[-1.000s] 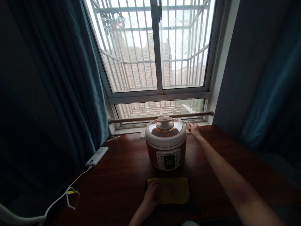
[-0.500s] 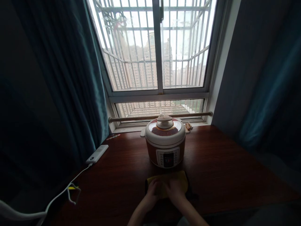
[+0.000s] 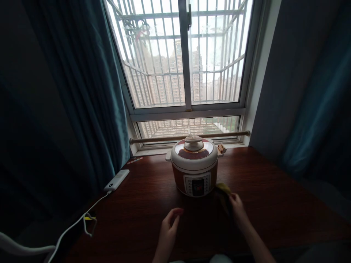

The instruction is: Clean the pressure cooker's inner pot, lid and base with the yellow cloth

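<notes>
By a barred window [image 3: 189,80], a dark wood table [image 3: 263,182] holds a pressure cooker [image 3: 193,170]. The yellow-and-dark cloth [image 3: 224,188], spread under both hands in front of the cooker a moment ago, now hangs bunched in the right hand [image 3: 238,208], pinched between fingers and thumb at the cooker's lower right; whether they touch is unclear. The left hand [image 3: 168,227] is empty, fingers loosely curled, and so free. The cooker blocks the table behind it; a power bank [image 3: 117,179] and white cable [image 3: 82,216] lie well left.
</notes>
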`<state>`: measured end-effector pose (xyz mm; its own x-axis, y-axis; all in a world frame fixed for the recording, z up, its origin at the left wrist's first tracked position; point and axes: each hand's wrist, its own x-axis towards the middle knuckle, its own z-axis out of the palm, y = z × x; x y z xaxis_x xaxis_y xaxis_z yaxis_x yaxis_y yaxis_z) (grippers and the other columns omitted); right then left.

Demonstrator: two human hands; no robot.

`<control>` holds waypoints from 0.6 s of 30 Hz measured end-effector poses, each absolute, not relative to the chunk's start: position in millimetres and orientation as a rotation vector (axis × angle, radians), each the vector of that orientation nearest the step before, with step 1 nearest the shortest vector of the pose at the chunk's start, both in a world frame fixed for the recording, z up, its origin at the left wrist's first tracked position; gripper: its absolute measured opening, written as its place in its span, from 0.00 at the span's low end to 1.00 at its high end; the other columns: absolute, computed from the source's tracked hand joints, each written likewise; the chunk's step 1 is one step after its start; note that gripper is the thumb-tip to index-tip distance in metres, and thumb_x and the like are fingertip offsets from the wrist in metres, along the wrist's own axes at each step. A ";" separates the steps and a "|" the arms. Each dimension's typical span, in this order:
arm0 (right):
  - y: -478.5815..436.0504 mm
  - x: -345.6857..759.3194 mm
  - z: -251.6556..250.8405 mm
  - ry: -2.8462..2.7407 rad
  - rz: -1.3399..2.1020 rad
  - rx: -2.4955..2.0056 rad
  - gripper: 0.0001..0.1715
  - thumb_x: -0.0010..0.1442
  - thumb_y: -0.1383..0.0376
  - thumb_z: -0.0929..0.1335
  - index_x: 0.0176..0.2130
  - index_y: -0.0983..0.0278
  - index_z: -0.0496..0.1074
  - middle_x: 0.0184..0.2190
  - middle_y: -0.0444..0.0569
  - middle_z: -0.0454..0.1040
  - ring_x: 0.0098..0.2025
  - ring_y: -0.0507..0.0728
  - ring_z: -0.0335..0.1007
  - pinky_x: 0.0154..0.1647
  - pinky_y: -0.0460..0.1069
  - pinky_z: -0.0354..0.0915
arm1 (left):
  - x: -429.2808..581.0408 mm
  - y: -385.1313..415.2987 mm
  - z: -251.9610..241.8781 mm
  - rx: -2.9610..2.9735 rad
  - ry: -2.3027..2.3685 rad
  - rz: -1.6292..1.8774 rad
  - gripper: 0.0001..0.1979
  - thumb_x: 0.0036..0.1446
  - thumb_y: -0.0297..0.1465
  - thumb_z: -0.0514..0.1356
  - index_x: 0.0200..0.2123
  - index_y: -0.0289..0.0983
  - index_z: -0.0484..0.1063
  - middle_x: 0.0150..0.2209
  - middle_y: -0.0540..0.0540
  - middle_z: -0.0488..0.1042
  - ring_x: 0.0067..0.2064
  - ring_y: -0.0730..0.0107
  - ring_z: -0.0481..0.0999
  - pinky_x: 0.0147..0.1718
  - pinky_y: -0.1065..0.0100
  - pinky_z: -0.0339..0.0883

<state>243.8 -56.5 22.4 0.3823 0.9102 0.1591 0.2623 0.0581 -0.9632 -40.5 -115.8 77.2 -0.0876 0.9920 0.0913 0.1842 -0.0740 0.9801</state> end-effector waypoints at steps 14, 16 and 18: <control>143.3 270.1 200.3 -0.997 0.600 -1.781 0.20 0.57 0.62 0.67 0.48 0.68 0.65 0.46 0.55 0.68 0.46 0.58 0.67 0.45 0.55 0.65 | -31.2 -133.3 84.2 1.537 1.478 1.214 0.13 0.52 0.40 0.56 0.34 0.39 0.76 0.37 0.45 0.77 0.42 0.59 0.76 0.43 0.65 0.69; 146.7 269.7 189.7 -1.039 0.603 -1.835 0.19 0.60 0.60 0.64 0.49 0.65 0.65 0.47 0.51 0.67 0.45 0.56 0.67 0.45 0.56 0.66 | -33.6 -122.4 106.4 1.648 1.490 1.263 0.12 0.54 0.37 0.54 0.36 0.39 0.75 0.39 0.46 0.77 0.43 0.61 0.75 0.44 0.66 0.68; 147.2 272.6 182.8 -1.083 0.577 -1.866 0.18 0.61 0.59 0.63 0.49 0.65 0.65 0.48 0.51 0.67 0.45 0.56 0.67 0.44 0.55 0.66 | -34.3 -101.3 135.4 1.756 1.491 1.329 0.12 0.55 0.35 0.53 0.38 0.39 0.73 0.39 0.46 0.76 0.43 0.63 0.75 0.43 0.66 0.68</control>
<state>272.6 147.2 182.8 0.5122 0.8582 0.0338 0.4510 -0.2353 -0.8610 -34.3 -101.3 135.4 -0.0635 0.9299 0.3624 0.4663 -0.2934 0.8345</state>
